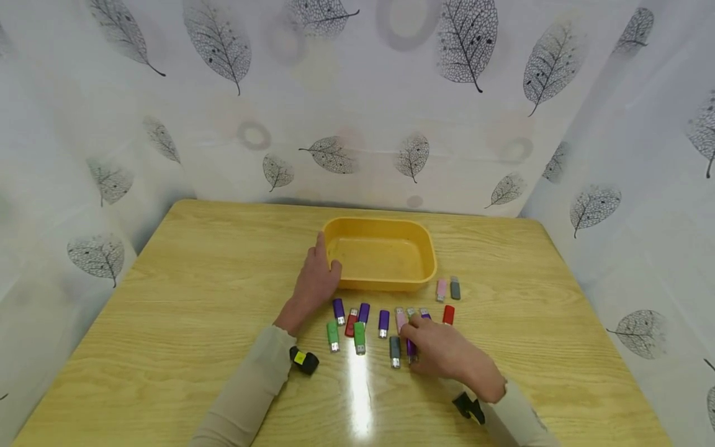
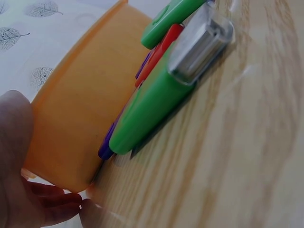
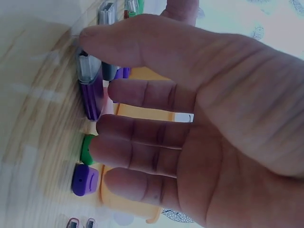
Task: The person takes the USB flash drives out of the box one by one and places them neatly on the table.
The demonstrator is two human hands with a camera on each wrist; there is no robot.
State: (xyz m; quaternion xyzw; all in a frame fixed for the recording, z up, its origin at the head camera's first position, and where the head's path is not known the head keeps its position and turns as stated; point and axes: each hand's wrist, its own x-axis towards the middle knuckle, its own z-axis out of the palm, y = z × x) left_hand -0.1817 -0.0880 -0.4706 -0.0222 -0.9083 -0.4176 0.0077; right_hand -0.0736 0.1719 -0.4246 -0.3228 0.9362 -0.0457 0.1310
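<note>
My left hand [image 1: 317,276] rests against the left end of a yellow plastic tray [image 1: 385,285], its index finger straight along the outer wall and its thumb by the near corner rim. In the right wrist view, my right hand [image 3: 209,128] has its fingers extended and parted from its thumb, with nothing between them. Close by the thumb tip lies a purple USB stick [image 3: 93,97] with a metal plug. Next to it is a grey USB stick [image 1: 395,347]. Pink [image 1: 400,318] and green [image 3: 87,149] sticks lie by the fingers, partly hidden by the hand in the head view.
Left of the right hand lie green USB sticks [image 1: 332,334], a red one [image 1: 350,323] and purple ones [image 1: 383,321]. A red stick [image 1: 449,314] lies right of it. Pink [image 1: 441,289] and grey [image 1: 455,288] sticks lie near the tray's right corner. A leaf-patterned curtain [image 1: 357,112] surrounds the wooden table [image 1: 234,248].
</note>
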